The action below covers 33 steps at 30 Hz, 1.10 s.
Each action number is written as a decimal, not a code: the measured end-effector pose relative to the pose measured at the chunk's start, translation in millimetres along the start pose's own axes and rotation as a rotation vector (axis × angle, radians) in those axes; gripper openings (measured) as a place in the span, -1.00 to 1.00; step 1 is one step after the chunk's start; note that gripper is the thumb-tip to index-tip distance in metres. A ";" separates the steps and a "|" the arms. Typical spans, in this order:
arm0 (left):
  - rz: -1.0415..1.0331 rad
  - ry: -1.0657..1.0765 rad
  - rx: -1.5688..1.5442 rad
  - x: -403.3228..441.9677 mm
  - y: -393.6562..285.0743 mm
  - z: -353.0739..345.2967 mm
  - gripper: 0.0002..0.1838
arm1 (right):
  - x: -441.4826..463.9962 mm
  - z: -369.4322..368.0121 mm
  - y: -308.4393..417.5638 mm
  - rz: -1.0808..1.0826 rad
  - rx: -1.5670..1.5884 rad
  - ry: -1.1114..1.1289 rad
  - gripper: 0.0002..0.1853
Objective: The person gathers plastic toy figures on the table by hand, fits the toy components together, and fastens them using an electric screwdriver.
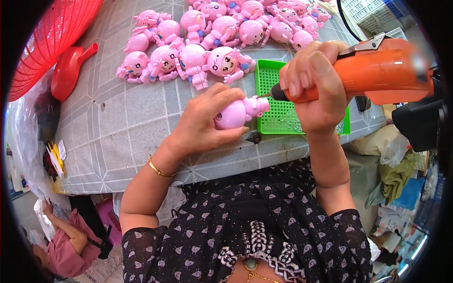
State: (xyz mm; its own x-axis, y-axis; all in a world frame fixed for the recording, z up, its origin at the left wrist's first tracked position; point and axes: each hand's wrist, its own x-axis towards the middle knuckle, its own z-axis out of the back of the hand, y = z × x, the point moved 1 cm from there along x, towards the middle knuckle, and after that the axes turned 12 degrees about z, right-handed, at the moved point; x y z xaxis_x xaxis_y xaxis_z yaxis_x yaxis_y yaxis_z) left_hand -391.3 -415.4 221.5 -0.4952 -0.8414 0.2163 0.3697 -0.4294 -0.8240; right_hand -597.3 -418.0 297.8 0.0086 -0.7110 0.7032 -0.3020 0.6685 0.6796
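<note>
My left hand (204, 123) is closed around the head of a pink toy figure (232, 115), which lies on its side with its body pointing right. In my right hand (317, 85) is an orange electric screwdriver (363, 73), gripped round its barrel with the bit pointing left. The thin bit reaches the figure's body; whether it sits in a screw hole I cannot tell. Under the tool and beside the figure is a green perforated tray (278, 123), with small shiny screws (298, 126) along its near side.
Many pink toy figures (224, 30) are heaped at the back of the grey patterned tablecloth (118, 141). A red scoop (71, 70) and a red basket (47, 40) stand at the left. Another person (71, 245) is at lower left. White crates (373, 21) are at upper right.
</note>
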 end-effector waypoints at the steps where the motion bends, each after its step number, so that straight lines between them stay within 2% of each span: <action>1: -0.002 0.000 0.000 -0.3 -0.7 -0.4 -0.41 | 0.8 -2.8 1.5 0.001 -0.001 0.000 -0.81; 13: -0.025 -0.052 0.082 -4.4 -12.0 -0.7 -0.40 | 5.4 -13.7 3.7 -0.080 -0.017 -0.031 -0.80; 22: 0.032 -0.031 0.097 -6.5 -15.5 -0.4 -0.43 | 6.2 -18.0 5.1 -0.087 -0.039 -0.002 -0.74; 25: -0.057 -0.074 0.133 -5.7 -14.9 -1.3 -0.40 | 5.9 -18.8 6.0 -0.085 -0.010 -0.038 -0.78; 28: -0.040 -0.056 0.109 -5.3 -13.3 -1.9 -0.42 | 5.2 -15.6 7.3 0.017 -0.128 0.061 -0.89; 30: 0.010 -0.064 0.052 -4.7 -12.4 -3.0 -0.44 | 4.1 -13.6 13.6 0.103 0.097 -0.182 -0.95; 31: 0.037 -0.067 0.051 -5.5 -14.6 -2.6 -0.45 | 4.4 -12.8 17.9 0.214 0.107 -0.188 -0.93; 33: 0.044 -0.069 0.037 -7.2 -13.8 -4.5 -0.46 | 5.1 16.8 33.1 0.060 -0.008 -0.061 -0.93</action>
State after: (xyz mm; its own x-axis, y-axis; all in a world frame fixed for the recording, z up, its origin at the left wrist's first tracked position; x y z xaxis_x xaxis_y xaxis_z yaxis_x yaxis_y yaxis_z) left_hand -396.4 -402.0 228.9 -0.4225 -0.8801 0.2168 0.4193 -0.4019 -0.8141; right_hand -623.3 -403.2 320.3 -0.0677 -0.6817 0.7285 -0.2921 0.7117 0.6388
